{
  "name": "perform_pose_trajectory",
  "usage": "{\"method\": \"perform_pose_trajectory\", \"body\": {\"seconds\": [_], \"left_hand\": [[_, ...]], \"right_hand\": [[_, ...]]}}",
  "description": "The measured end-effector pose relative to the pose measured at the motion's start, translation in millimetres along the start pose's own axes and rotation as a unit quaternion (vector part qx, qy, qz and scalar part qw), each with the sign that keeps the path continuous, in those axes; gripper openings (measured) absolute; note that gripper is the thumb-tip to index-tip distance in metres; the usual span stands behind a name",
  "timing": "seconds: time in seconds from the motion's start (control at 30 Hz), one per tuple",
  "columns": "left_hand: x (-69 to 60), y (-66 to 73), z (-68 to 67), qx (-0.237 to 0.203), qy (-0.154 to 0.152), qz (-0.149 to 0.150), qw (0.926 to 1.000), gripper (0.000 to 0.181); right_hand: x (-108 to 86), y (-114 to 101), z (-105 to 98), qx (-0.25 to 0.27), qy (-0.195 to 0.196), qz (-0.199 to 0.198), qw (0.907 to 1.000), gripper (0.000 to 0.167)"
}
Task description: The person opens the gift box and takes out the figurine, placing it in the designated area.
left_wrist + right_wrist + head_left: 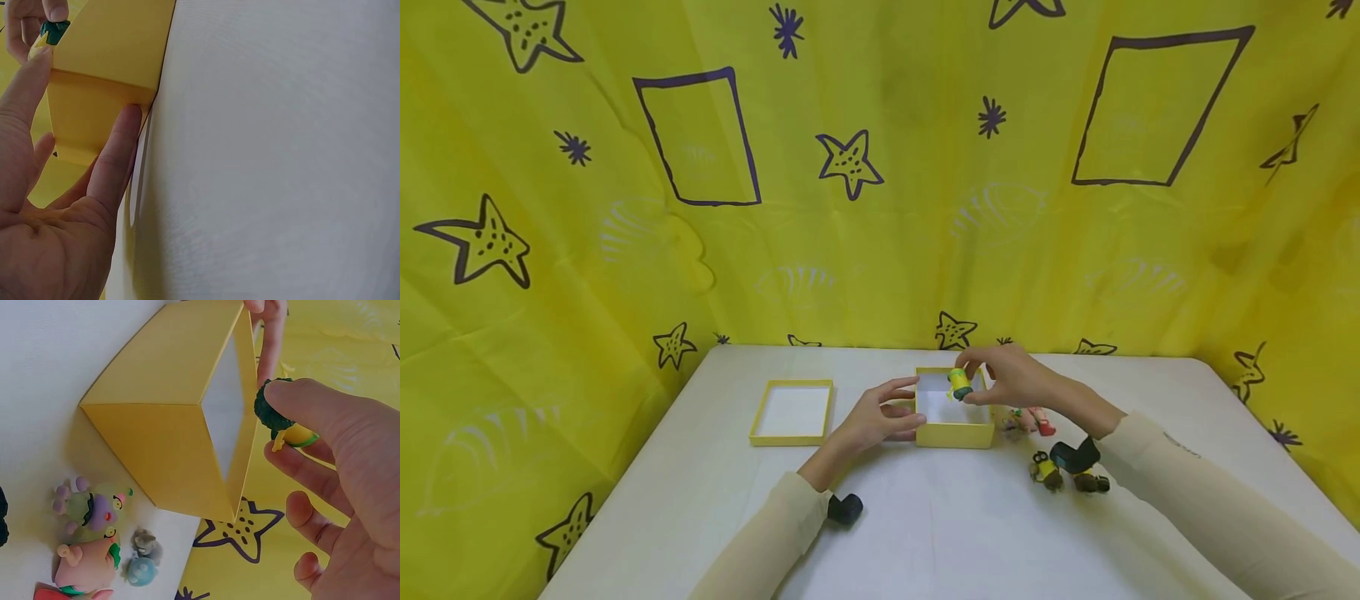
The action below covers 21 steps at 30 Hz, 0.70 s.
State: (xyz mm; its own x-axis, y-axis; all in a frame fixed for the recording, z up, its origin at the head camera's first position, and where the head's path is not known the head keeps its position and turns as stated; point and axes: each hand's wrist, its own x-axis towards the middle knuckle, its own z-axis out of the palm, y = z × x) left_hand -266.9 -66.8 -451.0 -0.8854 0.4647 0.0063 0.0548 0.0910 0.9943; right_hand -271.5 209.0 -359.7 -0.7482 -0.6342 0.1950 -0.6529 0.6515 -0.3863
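A yellow box (955,435) with a white inside stands without a lid on the table. My right hand (1011,377) pinches a small yellow toy figure (959,382) with a dark green end between thumb and fingers, above the box opening. In the right wrist view the thumb presses on the figure's green part (272,407). My left hand (880,414) is at the box's left side. In the left wrist view its fairly straight fingers (115,156) touch the box wall and the thumb lies by the rim.
The yellow-edged lid (792,438) lies left of the box, white inside up. Right of the box lie a pink figure (87,562), a pale green and purple figure (94,509) and small grey and blue ones (142,570). Nearer are yellow-and-brown figures (1047,472). A yellow curtain (910,250) hangs behind.
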Motion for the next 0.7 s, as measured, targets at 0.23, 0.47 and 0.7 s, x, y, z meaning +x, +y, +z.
{"method": "perform_pose_trajectory", "body": {"seconds": [0.23,0.47,0.7], "left_hand": [[-0.5,-0.6,0.9,-0.006,-0.001,-0.004,1.0000,0.073],[-1.3,1.7,1.4,-0.007,-0.002,-0.004,1.0000,0.073],[-2.1,0.5,1.0,-0.019,-0.004,0.003,0.9998,0.072]], "right_hand": [[-4.5,-1,-2,0.014,0.003,-0.002,0.9999,0.043],[-12.9,-4,-6,0.014,0.010,-0.005,0.9998,0.043],[-28.4,-8,-10,0.023,0.016,0.003,0.9996,0.048]]}}
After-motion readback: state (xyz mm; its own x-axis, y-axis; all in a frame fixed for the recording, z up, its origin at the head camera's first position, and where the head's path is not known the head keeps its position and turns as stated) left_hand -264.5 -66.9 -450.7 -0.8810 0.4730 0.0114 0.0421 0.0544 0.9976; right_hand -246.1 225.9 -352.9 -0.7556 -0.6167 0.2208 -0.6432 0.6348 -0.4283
